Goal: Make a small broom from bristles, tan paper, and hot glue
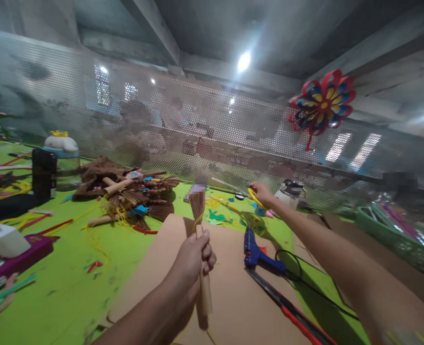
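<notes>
My left hand [193,261] is wrapped round the tan tube handle of a small paper broom [197,203], held upright over the cardboard sheet [161,273]. Its head is brown pleated paper, and yellow thread circles the neck. Stretched out to the far right, my right hand [264,194] is closed at the fingertips on a curved yellow strand [252,194]; its exact kind is unclear. A blue glue gun [257,254] lies on the cardboard's right side, and below it are long dark blades with red handles [287,306].
Brown paper pieces and tubes [136,191] are heaped at the back left. A black phone [44,172] stands by a jar [66,165]. A purple power strip [21,258] is at left. Right are a green basket [395,239], a white bottle [291,191] and a cable [326,294].
</notes>
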Action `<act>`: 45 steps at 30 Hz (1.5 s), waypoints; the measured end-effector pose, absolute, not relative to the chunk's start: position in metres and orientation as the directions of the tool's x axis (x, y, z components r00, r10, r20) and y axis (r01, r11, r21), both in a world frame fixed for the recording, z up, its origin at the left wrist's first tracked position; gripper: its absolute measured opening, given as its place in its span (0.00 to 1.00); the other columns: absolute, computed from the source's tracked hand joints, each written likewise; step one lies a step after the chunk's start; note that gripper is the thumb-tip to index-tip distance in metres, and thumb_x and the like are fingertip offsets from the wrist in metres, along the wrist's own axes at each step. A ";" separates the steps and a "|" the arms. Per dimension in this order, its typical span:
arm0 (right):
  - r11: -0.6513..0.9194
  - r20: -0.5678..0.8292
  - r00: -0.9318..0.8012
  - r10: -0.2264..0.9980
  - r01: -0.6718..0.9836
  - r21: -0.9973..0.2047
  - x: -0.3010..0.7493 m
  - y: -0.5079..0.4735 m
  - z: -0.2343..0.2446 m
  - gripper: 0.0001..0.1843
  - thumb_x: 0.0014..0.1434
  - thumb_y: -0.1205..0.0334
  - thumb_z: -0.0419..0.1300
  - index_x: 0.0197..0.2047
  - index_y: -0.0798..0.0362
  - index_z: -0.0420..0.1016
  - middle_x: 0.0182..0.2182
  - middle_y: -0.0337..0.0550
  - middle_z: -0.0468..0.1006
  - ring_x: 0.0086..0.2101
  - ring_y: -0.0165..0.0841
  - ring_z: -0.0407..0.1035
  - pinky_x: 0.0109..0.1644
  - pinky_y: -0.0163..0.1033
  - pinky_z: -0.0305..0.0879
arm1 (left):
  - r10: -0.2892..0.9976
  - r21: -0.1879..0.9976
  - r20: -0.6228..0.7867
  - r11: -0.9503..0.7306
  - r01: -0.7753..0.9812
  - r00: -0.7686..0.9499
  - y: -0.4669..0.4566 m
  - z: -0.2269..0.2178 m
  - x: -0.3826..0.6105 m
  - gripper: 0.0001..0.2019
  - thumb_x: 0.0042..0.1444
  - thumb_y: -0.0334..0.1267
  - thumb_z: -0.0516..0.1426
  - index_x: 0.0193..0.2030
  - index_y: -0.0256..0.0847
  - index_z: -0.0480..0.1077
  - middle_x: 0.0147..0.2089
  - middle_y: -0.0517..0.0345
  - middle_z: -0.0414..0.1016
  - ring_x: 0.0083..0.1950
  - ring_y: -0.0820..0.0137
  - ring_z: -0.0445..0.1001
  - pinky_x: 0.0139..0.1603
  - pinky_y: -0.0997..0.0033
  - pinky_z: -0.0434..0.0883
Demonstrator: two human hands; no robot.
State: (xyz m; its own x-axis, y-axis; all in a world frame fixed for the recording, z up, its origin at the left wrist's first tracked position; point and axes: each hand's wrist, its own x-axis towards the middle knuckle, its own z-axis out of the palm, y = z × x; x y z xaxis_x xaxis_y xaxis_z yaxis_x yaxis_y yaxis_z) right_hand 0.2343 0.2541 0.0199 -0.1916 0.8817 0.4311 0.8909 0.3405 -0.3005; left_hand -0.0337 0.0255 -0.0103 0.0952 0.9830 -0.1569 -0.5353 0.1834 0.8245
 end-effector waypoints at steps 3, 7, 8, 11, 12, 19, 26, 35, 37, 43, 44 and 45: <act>0.391 0.409 -0.219 0.886 0.827 -0.404 0.244 0.226 0.035 0.19 0.54 0.62 0.64 0.48 0.58 0.70 0.35 0.42 0.76 0.36 0.34 0.72 0.42 0.42 0.69 | 0.988 0.827 -0.129 0.153 -0.541 0.083 0.031 -0.010 -0.039 0.14 0.54 0.42 0.57 0.26 0.42 0.53 0.14 0.73 0.54 0.13 0.81 0.56 0.13 0.83 0.47; 0.476 0.375 -0.307 0.874 0.692 -0.543 0.241 0.180 0.037 0.29 0.47 0.62 0.65 0.52 0.60 0.66 0.29 0.39 0.75 0.31 0.33 0.71 0.37 0.39 0.68 | 0.995 0.833 -0.092 0.091 -0.546 0.026 0.038 -0.009 -0.044 0.13 0.51 0.43 0.59 0.30 0.41 0.58 0.14 0.75 0.51 0.13 0.82 0.53 0.13 0.84 0.45; 0.492 0.366 -0.333 0.869 0.656 -0.572 0.238 0.169 0.037 0.30 0.46 0.60 0.65 0.52 0.59 0.66 0.29 0.39 0.74 0.31 0.33 0.71 0.37 0.39 0.68 | 0.998 0.842 -0.070 0.055 -0.536 -0.007 0.040 -0.008 -0.045 0.14 0.50 0.43 0.60 0.30 0.40 0.58 0.14 0.75 0.51 0.13 0.82 0.53 0.13 0.84 0.46; 0.527 0.330 -0.418 0.846 0.564 -0.636 0.227 0.144 0.039 0.30 0.46 0.57 0.65 0.52 0.58 0.67 0.29 0.39 0.73 0.31 0.32 0.70 0.37 0.38 0.67 | 0.990 0.869 0.016 -0.082 -0.488 -0.138 0.042 -0.003 -0.048 0.14 0.50 0.42 0.61 0.31 0.40 0.59 0.14 0.75 0.52 0.13 0.81 0.53 0.13 0.84 0.47; 0.534 0.317 -0.446 0.837 0.543 -0.648 0.223 0.137 0.041 0.29 0.46 0.57 0.65 0.50 0.58 0.68 0.29 0.39 0.73 0.31 0.32 0.69 0.37 0.38 0.66 | 0.982 0.873 0.040 -0.124 -0.472 -0.184 0.043 -0.001 -0.049 0.12 0.51 0.42 0.60 0.33 0.40 0.60 0.15 0.75 0.53 0.13 0.81 0.53 0.13 0.84 0.47; 0.618 0.256 -0.601 0.757 0.533 -0.578 0.198 0.106 0.059 0.21 0.49 0.57 0.63 0.47 0.55 0.73 0.28 0.37 0.71 0.29 0.30 0.65 0.33 0.34 0.62 | 0.939 0.858 0.073 -0.230 -0.459 -0.335 0.049 0.007 -0.057 0.11 0.53 0.38 0.60 0.29 0.40 0.60 0.13 0.74 0.52 0.13 0.82 0.53 0.12 0.84 0.48; 0.527 0.444 -0.357 0.822 0.774 -0.352 0.183 0.128 0.059 0.20 0.50 0.65 0.59 0.49 0.55 0.73 0.33 0.43 0.76 0.33 0.34 0.66 0.40 0.36 0.60 | 0.934 0.812 0.049 -0.244 -0.531 -0.354 0.054 0.009 -0.059 0.07 0.55 0.34 0.57 0.30 0.37 0.62 0.13 0.73 0.55 0.14 0.82 0.57 0.13 0.85 0.49; 0.410 0.410 -0.171 0.896 0.674 -0.615 0.186 0.101 0.053 0.22 0.47 0.49 0.65 0.41 0.53 0.70 0.26 0.40 0.72 0.27 0.34 0.67 0.32 0.39 0.65 | 0.907 0.806 0.083 -0.305 -0.507 -0.413 0.062 0.011 -0.067 0.02 0.59 0.33 0.53 0.36 0.37 0.64 0.28 0.53 0.77 0.28 0.70 0.77 0.12 0.85 0.52; 0.277 0.191 -0.231 0.954 0.431 -0.859 0.182 0.071 0.052 0.20 0.49 0.45 0.64 0.36 0.52 0.67 0.22 0.36 0.69 0.20 0.30 0.64 0.24 0.37 0.63 | 0.905 0.798 0.104 -0.324 -0.509 -0.413 0.061 0.014 -0.067 0.02 0.59 0.32 0.52 0.36 0.36 0.65 0.28 0.53 0.78 0.29 0.70 0.78 0.12 0.85 0.52; -0.300 -0.308 -0.407 0.860 0.085 -0.950 0.159 -0.014 0.039 0.27 0.51 0.34 0.57 0.33 0.52 0.70 0.21 0.38 0.67 0.20 0.30 0.65 0.24 0.40 0.69 | 0.894 0.747 0.149 -0.382 -0.544 -0.422 0.053 0.026 -0.066 0.02 0.60 0.31 0.52 0.37 0.35 0.64 0.28 0.51 0.78 0.30 0.70 0.78 0.11 0.85 0.52; -0.377 -0.371 -0.394 0.841 0.065 -0.924 0.154 -0.020 0.036 0.28 0.52 0.33 0.55 0.32 0.53 0.70 0.21 0.38 0.66 0.20 0.30 0.65 0.25 0.41 0.70 | 0.897 0.742 0.147 -0.378 -0.553 -0.416 0.052 0.028 -0.066 0.02 0.60 0.31 0.52 0.36 0.35 0.64 0.29 0.50 0.78 0.30 0.70 0.78 0.11 0.85 0.52; -0.439 -0.422 -0.381 0.823 0.045 -0.897 0.150 -0.024 0.033 0.29 0.52 0.32 0.54 0.32 0.54 0.70 0.21 0.38 0.66 0.20 0.30 0.65 0.25 0.42 0.70 | 0.902 0.739 0.146 -0.372 -0.562 -0.406 0.050 0.030 -0.065 0.03 0.60 0.30 0.51 0.36 0.35 0.65 0.29 0.50 0.79 0.30 0.70 0.78 0.11 0.85 0.52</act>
State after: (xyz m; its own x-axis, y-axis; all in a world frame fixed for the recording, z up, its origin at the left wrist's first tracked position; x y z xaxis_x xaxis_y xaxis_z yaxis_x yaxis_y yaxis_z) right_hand 0.1504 -0.0236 0.0325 -0.3810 0.8226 -0.4221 0.0452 -0.4395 -0.8971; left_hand -0.0648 0.0499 0.0297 -0.4064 0.9020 0.1455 -0.5616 -0.3722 0.7389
